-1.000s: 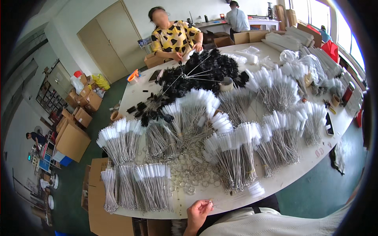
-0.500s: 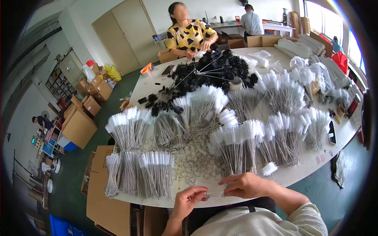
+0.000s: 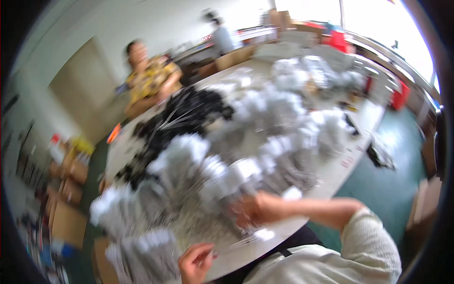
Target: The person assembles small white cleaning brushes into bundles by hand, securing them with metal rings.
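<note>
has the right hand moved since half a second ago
Yes. The right hand has reached further onto the table, up among the white-tipped bundles, away from the near edge. Blur hides what its fingers hold.

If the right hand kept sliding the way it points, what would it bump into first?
Probably the nearest white-tipped bundle, just beyond the right hand, which reaches left and away across the table. The picture is badly blurred, so depth and the exact pointing line are uncertain.

White-tipped grey bundles [image 3: 246,170], black pile [image 3: 184,116], green floor [image 3: 392,184]
</note>
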Available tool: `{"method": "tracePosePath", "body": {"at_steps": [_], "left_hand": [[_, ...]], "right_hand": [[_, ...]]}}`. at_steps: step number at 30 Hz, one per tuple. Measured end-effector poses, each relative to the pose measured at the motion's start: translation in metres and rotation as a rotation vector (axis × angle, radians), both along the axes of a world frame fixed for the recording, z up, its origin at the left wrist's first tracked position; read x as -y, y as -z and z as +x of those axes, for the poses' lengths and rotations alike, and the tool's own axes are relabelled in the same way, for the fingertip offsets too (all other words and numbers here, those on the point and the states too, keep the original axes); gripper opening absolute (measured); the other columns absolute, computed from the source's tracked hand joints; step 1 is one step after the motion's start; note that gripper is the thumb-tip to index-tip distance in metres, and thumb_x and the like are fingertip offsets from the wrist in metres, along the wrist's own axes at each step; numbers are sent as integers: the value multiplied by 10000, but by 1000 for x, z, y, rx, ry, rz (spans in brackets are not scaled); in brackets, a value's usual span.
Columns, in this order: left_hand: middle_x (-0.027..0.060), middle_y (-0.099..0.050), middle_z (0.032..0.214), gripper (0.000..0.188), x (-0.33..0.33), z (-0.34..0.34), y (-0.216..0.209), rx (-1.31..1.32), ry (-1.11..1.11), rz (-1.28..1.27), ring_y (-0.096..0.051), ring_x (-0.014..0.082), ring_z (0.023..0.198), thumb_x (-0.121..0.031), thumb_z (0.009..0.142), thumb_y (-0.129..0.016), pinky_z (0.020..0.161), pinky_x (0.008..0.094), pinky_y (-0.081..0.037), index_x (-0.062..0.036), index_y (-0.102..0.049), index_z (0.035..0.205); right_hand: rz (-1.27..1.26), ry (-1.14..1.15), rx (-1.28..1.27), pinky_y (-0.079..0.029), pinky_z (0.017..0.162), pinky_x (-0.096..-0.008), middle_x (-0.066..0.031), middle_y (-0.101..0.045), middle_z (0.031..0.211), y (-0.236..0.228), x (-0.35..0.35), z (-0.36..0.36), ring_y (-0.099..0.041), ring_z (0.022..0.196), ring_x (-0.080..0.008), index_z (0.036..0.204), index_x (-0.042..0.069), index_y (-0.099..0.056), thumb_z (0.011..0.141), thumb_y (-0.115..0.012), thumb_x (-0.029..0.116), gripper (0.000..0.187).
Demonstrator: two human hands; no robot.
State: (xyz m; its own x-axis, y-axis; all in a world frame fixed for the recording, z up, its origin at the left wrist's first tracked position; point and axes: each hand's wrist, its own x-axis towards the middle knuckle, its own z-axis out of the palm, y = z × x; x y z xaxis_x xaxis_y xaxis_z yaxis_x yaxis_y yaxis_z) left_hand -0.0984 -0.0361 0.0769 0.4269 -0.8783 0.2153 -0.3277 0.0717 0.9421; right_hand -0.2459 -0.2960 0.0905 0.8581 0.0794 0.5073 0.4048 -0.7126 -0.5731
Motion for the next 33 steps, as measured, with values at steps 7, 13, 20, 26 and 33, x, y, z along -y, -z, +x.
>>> {"method": "tracePosePath", "body": {"at_steps": [7,13,20,26,33], "left_hand": [[64,-653,834,212,16,-16,-5,18,-18,-85,-608,112,718,-83,844,-600,670,259,-508,7,-628,1034],[84,-657,931,228,7,-13,-4,-143,-106,-72,-613,105,766,-89,845,-601,694,238,-485,16,-620,1047],[77,-619,823,350,9,-17,-9,18,-59,-222,-426,41,526,-204,908,-550,470,160,-333,61,-533,1135],[146,-628,1000,301,6,-17,-35,-77,-65,-163,-649,202,863,78,774,-579,755,269,-532,52,-590,1074],[150,-644,968,334,18,-10,-85,374,-290,-375,-655,188,803,82,724,-623,702,265,-542,41,-610,1055]], "right_hand": [[-629,1948,-316,-498,729,-438,-128,-629,1030,-235,343,-143,-631,894,-283,989,115,-665,784,-570,235,256],[-515,1530,-93,-499,649,-353,-69,-658,803,-179,363,-126,-630,786,-240,793,219,-699,693,-645,227,114],[164,417,-142,-475,570,-256,-46,-626,811,-37,48,-43,-586,724,-124,876,53,-686,749,-672,29,129],[696,17,-296,-431,503,-241,-55,-540,796,-49,-53,13,-525,617,-109,934,7,-658,826,-636,94,140],[813,-83,-291,-428,520,-230,-45,-531,766,-81,-76,37,-509,615,-91,897,18,-670,842,-626,140,140]]}}
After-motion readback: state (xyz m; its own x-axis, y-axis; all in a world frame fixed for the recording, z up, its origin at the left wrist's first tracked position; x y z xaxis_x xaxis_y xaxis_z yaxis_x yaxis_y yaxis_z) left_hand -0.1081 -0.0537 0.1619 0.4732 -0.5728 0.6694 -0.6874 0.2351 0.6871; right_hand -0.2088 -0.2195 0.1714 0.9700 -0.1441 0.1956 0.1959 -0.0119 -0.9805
